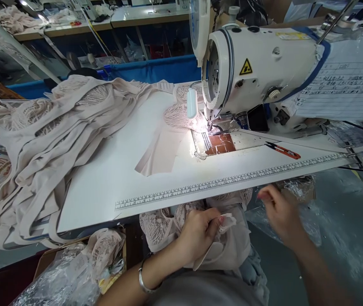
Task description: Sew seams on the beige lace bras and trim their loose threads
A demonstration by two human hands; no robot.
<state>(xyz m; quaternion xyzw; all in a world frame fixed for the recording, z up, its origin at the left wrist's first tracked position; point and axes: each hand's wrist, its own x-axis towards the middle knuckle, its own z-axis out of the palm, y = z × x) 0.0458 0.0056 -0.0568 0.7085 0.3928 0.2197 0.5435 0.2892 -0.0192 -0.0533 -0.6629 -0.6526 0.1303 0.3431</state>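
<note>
Closest in, the left forearm wears a silver bracelet [141,278] and reaches forward over the person's lap, where beige lace garments [237,248] lie bunched just below the table's front edge. The left hand [197,233] pinches a small pale bit of cloth [228,222] between thumb and forefinger, above those garments. The right hand [280,212] is apart from it, off to the right in front of the table edge, with its fingers curled; it is blurred, and I cannot tell whether it grips anything. At the lower left, a cardboard box [48,260] holds clear plastic wrap [63,278] and another piece of beige lace [108,244]. Along the near edge of the white table [101,187] runs a printed ruler strip [232,182], and beyond it, to the right, lie orange and black thread snips [286,151]. In the middle of the table, a beige panel [160,153] stretches from the bare white surface to the lit needle of the sewing machine [264,63]. A sheet of handwritten paper [344,80] hangs on the machine's right end. A big heap of beige straps and lace [73,114] spreads over the table's left side, its loops drooping past the front edge. Behind the table is blue cloth [156,68], and farther back another workbench [165,18] carries more pale fabric [11,19].
</note>
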